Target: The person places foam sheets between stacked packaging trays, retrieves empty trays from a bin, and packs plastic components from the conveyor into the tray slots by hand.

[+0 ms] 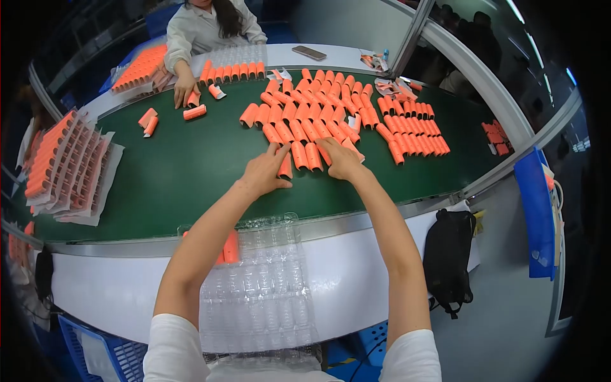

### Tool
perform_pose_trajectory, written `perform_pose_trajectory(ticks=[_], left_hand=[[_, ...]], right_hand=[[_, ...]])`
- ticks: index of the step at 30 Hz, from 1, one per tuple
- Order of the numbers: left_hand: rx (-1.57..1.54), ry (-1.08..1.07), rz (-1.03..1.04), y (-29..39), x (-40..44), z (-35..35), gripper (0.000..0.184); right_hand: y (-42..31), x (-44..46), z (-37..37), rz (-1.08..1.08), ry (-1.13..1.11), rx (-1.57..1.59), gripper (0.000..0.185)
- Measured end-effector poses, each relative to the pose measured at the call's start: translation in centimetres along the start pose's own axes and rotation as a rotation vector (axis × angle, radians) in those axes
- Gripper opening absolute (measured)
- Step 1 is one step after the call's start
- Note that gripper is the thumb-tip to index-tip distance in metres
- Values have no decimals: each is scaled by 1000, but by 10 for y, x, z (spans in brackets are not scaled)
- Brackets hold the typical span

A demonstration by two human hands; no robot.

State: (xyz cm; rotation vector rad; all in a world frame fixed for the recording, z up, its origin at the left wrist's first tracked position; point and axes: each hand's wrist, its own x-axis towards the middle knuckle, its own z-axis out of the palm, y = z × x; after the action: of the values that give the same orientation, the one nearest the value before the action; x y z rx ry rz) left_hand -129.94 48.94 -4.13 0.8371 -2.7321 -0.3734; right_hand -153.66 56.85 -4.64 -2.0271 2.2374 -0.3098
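Observation:
Both my hands rest at the near edge of a large group of orange cylindrical pieces on the green surface. My left hand has its fingers around the left end of a short row, touching an orange piece. At the row's right end, my right hand presses against another piece, with more pieces under and beside its fingers. Between the hands stand a few pieces side by side. Nearer to me, a clear plastic tray with moulded pockets holds a few orange pieces at its far left, partly hidden by my left arm.
Across the surface a co-worker's hand touches a piece beside a partly filled tray. Stacked filled trays stand at the left. A phone lies at the back, a black bag at the right, a blue basket below.

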Motion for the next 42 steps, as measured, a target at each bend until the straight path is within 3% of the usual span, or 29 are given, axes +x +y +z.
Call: perform_pose_trajectory(ticks=[2,8,11,18,24,29,31,36,38,40,42], left_hand=[[2,-100,-34,-4,24,15,106],[-100,-101,-28,-14,49,34,107],[-98,-88,-42,-16,54,38,108],[-21,-45,4,-15,49,34,100],[-91,31,18,19,-38,-39,83],[-65,-240,-15,56,-132,-58,82],[-95,-287,-70,53,-142,-35,82],[-232,-47,-10,49,-157,-31,85],[-223,-108,44,44,-157,-27,78],[-228,-152,-14,50,-157,-23,70],[-216,-104,33,49,-152,-22,68]], right_hand=[[-7,4,-9,6,-81,-21,80],[7,17,5,-7,-155,-4,94],[8,14,-3,-21,-253,231,108],[10,8,12,-54,-77,321,96],[-66,-82,-36,-81,145,441,85],[-125,-149,-44,-49,-255,412,79],[-128,-150,-16,-48,-210,383,80],[-122,-167,-15,15,-105,404,79],[-109,-169,-8,-65,-102,547,70],[-96,-172,8,-86,-145,494,59],[-79,-166,-1,-189,22,509,49]])
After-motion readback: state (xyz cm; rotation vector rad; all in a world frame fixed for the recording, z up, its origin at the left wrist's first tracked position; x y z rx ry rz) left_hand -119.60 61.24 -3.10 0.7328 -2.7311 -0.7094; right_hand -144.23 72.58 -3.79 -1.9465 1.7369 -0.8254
